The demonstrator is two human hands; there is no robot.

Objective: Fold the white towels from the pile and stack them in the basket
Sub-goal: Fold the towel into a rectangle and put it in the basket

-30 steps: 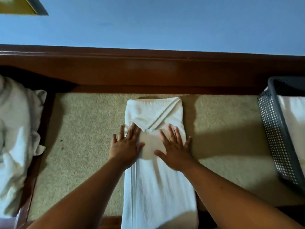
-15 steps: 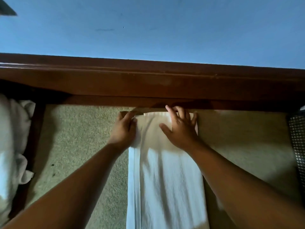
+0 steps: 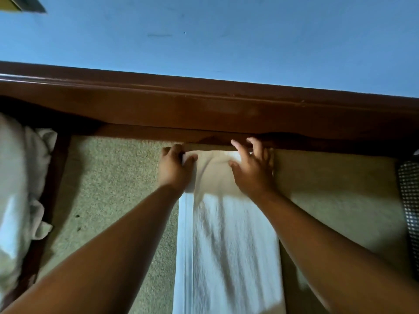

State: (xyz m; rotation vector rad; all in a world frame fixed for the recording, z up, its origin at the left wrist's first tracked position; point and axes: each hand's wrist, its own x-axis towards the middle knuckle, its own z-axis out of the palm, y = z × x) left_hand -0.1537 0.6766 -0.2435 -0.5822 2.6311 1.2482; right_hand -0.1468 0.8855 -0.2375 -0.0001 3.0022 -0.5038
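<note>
Our left grip (image 3: 173, 168) pinches the far left corner of the white towel (image 3: 226, 245), and our right grip (image 3: 254, 171) curls over its far right corner. Folded into a long narrow strip, it lies on the beige mat (image 3: 113, 177), its far end against the wooden rail (image 3: 204, 114). Bare mat separates it from the pile (image 3: 15, 177) leftward and the basket (image 3: 408, 200) rightward.

A tan, carpet-like pad (image 3: 113, 189) sits inside a dark wooden frame (image 3: 204, 109), with the frame's rail running along the far side. One white towel (image 3: 226, 245) lies flat on the pad as a long, narrow strip from the near edge to the far rail, about midway across. At the far right stands a dark mesh basket (image 3: 408, 211) – only its wall shows. Left, beyond the frame's side rail, is a pile of white towels (image 3: 18, 189).
</note>
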